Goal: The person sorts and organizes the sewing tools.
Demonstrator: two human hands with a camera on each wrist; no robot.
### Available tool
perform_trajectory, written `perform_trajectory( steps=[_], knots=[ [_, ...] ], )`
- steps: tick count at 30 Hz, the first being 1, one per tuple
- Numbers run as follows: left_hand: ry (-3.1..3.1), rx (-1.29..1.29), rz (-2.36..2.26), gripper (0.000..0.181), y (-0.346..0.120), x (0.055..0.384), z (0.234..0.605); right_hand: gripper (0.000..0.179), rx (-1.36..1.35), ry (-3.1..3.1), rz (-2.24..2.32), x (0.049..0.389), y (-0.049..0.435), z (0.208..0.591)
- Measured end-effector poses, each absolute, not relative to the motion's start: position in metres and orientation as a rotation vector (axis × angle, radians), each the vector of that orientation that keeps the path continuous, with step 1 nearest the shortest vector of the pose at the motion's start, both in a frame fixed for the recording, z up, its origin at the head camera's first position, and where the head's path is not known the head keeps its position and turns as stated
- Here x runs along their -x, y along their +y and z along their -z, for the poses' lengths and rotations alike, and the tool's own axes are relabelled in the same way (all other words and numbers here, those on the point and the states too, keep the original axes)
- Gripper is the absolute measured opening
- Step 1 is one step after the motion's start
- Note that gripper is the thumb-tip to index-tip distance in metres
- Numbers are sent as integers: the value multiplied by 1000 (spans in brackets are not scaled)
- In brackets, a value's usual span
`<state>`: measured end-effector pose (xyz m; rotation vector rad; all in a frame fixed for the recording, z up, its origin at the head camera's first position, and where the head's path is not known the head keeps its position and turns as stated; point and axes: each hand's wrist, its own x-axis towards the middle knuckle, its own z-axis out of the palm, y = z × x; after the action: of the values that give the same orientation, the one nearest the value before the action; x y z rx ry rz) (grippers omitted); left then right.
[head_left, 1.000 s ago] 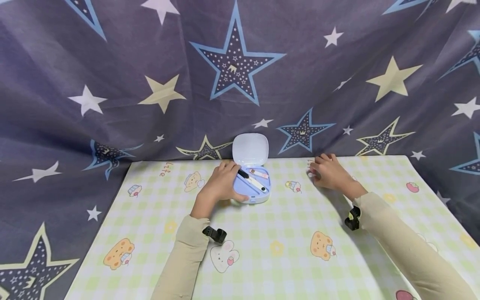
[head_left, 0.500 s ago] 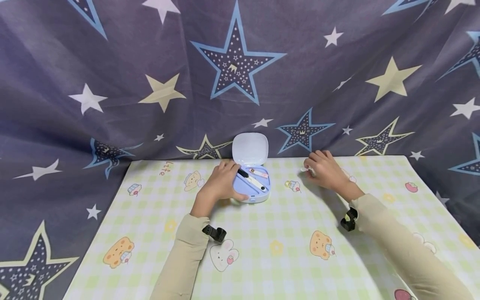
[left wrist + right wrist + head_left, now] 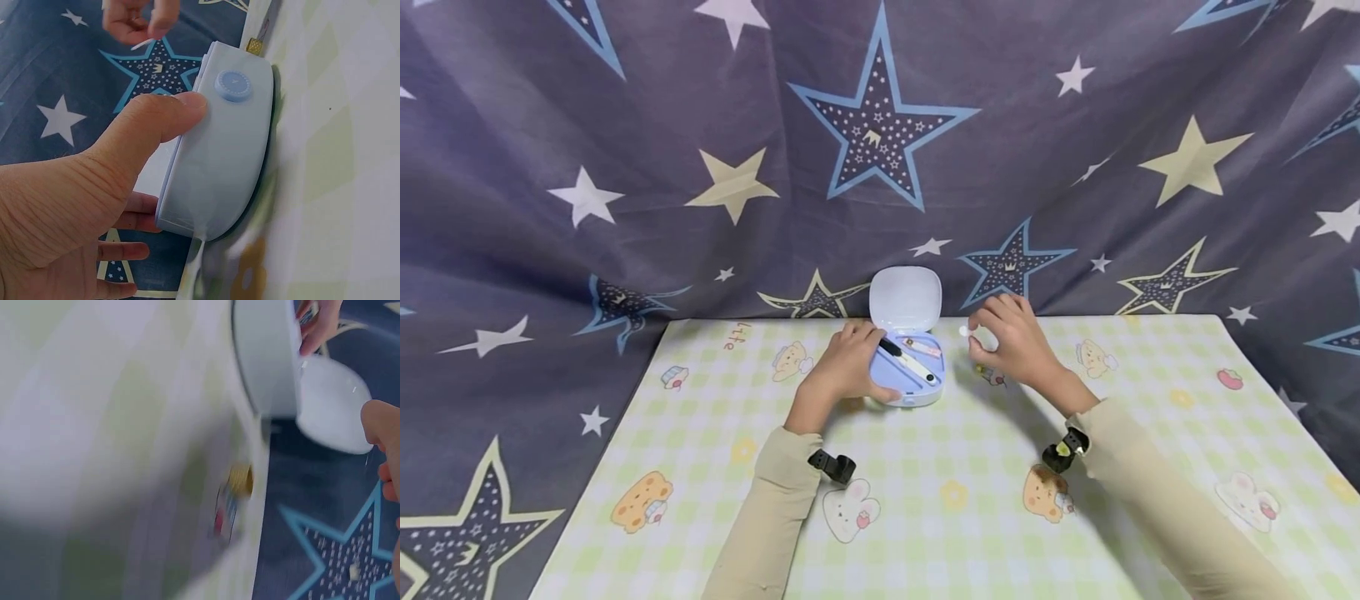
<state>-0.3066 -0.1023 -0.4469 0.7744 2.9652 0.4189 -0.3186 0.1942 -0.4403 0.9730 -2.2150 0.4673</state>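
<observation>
A small light-blue case [image 3: 907, 398] stands at the table's back edge, its white lid [image 3: 906, 298] raised. Inside lie a slim white stick with a black end [image 3: 915, 367] and a smaller pink-and-white piece [image 3: 922, 347]. My left hand [image 3: 842, 367] holds the case from its left side. The left thumb [image 3: 181, 112] presses the front rim beside a round blue button [image 3: 233, 85], the other fingers behind. To the right of the case, above the table, my right hand [image 3: 1013, 343] pinches a small, flat white disc [image 3: 964, 331] between thumb and fingers.
The table bears a green-and-white checked cloth [image 3: 910, 550] with printed cartoon animals. Directly behind its back edge hangs a dark curtain [image 3: 820, 242] with stars. Black bands with small cameras sit on both wrists.
My right hand has moved left and lifted off the table toward the case, carrying the white disc, which now shows at its fingertips. The left hand and the case stay in place.
</observation>
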Motion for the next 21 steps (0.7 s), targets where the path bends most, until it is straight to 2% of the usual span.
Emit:
perform_trajectory(
  steps=[13,21],
  knots=[
    [2971,-753,-431,105,-108,305,444,15,-980,-2175,-715,313,136,440],
    [2962,-752,-424,100,-111,306,443,10,-1034,-2220,-769,309,107,443]
  ],
)
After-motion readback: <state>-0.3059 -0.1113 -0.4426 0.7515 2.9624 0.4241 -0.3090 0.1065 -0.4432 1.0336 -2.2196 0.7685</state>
